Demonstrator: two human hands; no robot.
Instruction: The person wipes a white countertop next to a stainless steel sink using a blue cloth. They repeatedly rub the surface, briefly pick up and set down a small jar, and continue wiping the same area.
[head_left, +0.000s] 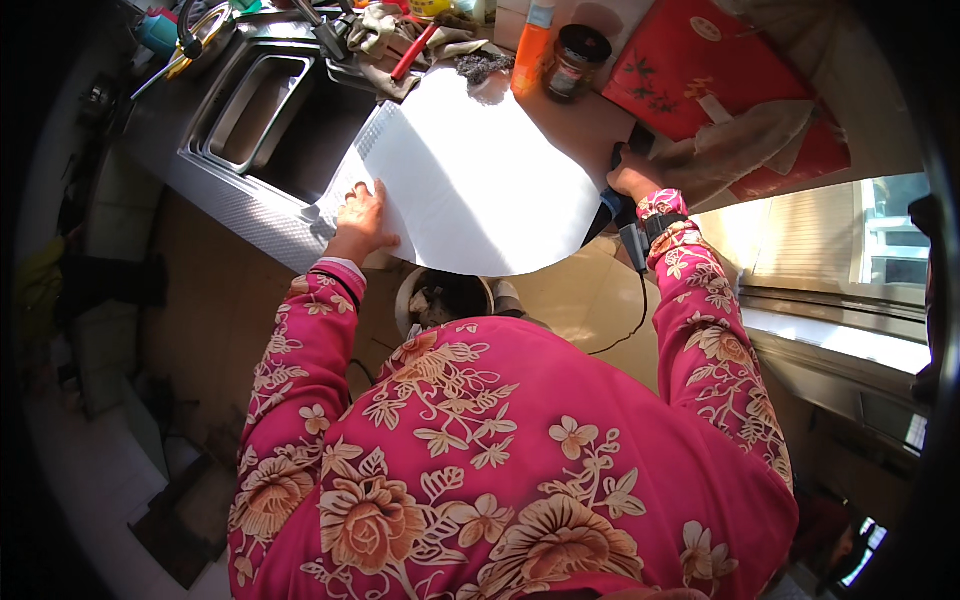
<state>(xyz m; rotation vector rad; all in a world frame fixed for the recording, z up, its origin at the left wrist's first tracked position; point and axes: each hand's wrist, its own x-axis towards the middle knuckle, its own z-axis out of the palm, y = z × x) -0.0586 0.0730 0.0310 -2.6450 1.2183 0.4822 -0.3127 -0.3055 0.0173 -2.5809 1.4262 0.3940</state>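
Note:
A large white sheet (480, 172), its front edge curved, lies on the counter beside the sink and sticks out over the counter's front. My left hand (363, 221) rests with spread fingers at the sheet's left edge and holds nothing. At the sheet's right edge, my right hand (634, 176) is closed around a dark corded tool (634, 244) with a blue part; its exact kind is not clear, and my hand and wrist hide some of it. A black cord hangs down from its lower end. Sunlight washes out much of the sheet's surface.
The steel sink (315, 135) is at left, with grey cloths (382, 45) and a red handle (414, 52) behind. A steel scrubber (480, 66), orange bottle (531, 52), dark-lidded jar (576, 64) and red box (675, 67) stand farther back. A bucket (409, 304) is below the counter.

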